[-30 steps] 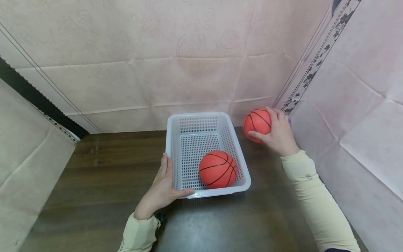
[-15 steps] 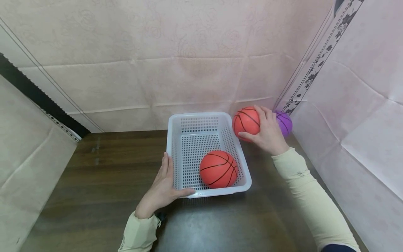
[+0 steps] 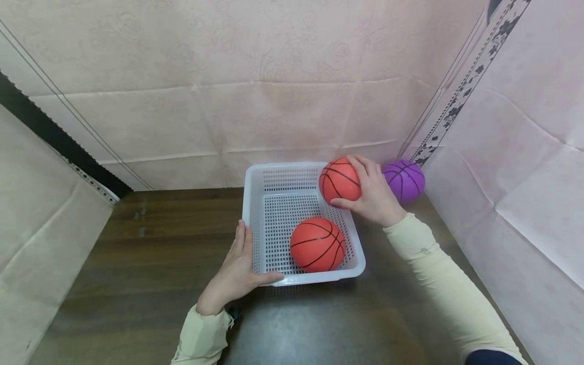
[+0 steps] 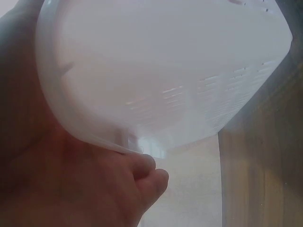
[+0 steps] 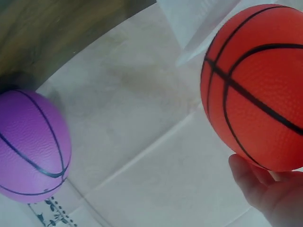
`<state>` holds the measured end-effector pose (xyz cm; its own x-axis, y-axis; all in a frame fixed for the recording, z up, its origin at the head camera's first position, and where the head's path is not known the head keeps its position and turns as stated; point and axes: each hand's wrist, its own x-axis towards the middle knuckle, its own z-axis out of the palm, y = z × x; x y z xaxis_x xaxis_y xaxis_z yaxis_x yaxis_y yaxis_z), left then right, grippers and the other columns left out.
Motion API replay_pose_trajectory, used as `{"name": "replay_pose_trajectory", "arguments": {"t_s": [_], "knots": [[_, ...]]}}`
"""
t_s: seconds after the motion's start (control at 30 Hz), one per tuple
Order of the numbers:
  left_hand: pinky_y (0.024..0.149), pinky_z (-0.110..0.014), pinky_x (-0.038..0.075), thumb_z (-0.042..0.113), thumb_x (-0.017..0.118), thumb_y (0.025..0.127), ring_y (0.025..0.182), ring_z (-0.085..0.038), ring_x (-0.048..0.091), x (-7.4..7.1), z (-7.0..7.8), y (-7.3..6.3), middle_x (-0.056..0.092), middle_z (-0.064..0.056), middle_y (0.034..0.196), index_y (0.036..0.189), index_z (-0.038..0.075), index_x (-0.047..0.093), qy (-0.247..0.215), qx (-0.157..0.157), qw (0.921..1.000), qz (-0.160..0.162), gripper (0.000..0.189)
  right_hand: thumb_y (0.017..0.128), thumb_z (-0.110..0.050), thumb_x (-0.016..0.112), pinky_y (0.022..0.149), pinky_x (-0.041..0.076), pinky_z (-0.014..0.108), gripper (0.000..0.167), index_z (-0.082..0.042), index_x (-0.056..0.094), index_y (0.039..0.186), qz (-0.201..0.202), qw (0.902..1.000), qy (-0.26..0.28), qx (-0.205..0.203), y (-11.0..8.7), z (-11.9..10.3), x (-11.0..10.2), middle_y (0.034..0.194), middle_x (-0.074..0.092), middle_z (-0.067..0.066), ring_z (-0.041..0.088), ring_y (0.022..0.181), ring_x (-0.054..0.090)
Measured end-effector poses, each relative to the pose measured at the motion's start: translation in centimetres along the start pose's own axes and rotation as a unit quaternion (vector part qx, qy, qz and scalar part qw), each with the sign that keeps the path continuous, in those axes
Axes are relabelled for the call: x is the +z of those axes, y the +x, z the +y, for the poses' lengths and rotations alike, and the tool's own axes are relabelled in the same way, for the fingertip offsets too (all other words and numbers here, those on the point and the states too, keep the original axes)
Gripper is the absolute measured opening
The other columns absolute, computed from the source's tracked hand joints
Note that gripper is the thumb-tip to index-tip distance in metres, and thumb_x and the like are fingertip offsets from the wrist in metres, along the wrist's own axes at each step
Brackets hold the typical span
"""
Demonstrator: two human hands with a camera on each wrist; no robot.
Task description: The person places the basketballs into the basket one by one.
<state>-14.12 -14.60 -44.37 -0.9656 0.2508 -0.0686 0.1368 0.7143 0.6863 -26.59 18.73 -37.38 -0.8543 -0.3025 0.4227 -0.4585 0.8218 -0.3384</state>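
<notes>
A white plastic basket [image 3: 248,203] with slotted walls stands on the table in the head view. My left hand [image 3: 232,276] holds its near left corner, thumb over the front rim and fingers along the left side; the left wrist view shows fingertips at the rim [image 4: 102,144]. An orange-red toy basketball [image 3: 317,245] lies inside the basket, near the front right. My right hand [image 3: 375,195] grips a second orange-red toy basketball [image 3: 338,181] over the basket's far right corner. In the right wrist view this held ball [image 5: 260,94] has fingertips against its lower side.
A purple toy basketball [image 3: 404,181] sits at the back right corner, just right of my right hand. Pale cloth-covered walls [image 3: 274,121] rise behind the table and on both sides. Dark wooden tabletop [image 3: 159,263] extends to the left and front.
My right hand has carried the orange-red basketball leftward from the back right corner to over the basket's rim, uncovering the purple basketball. My left hand, the basket and the ball inside keep their places.
</notes>
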Motion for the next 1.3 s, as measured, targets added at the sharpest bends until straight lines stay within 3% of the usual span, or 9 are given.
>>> {"name": "replay_pose_trajectory", "arguments": {"t_s": [0.57, 0.8, 1.3], "knots": [[0.110, -0.063, 0.013, 0.071, 0.076, 0.064, 0.147, -0.034, -0.007, 0.1, -0.2, 0.0, -0.023, -0.006, 0.159, 0.154, 0.008, -0.011, -0.006, -0.010, 0.9999, -0.002, 0.140, 0.068, -0.061, 0.080, 0.099, 0.041, 0.053, 0.109, -0.021, 0.025, 0.154, -0.068, 0.9943, 0.007, -0.081, 1.0, -2.3, 2.4, 0.150, 0.029, 0.011, 0.029, 0.131, 0.033], [0.110, -0.064, 0.014, 0.074, 0.074, 0.062, 0.147, -0.034, -0.006, 0.1, -0.2, 0.0, -0.022, -0.006, 0.160, 0.155, 0.008, -0.009, 0.001, -0.004, 1.0000, 0.000, 0.141, 0.068, -0.064, 0.079, 0.097, 0.044, 0.054, 0.110, -0.018, 0.026, 0.153, -0.084, 0.9939, 0.016, -0.070, 1.5, -2.6, 2.9, 0.150, 0.028, 0.011, 0.028, 0.131, 0.034], [0.111, -0.062, 0.012, 0.065, 0.078, 0.067, 0.147, -0.032, -0.008, 0.0, -0.1, -0.2, -0.022, -0.007, 0.160, 0.154, 0.005, -0.008, -0.002, 0.001, 1.0000, 0.001, 0.136, 0.067, -0.064, 0.078, 0.095, 0.044, 0.055, 0.111, -0.021, 0.025, 0.154, -0.102, 0.9938, 0.019, -0.041, 2.4, -2.8, 4.1, 0.152, 0.026, 0.010, 0.029, 0.130, 0.033]]}}
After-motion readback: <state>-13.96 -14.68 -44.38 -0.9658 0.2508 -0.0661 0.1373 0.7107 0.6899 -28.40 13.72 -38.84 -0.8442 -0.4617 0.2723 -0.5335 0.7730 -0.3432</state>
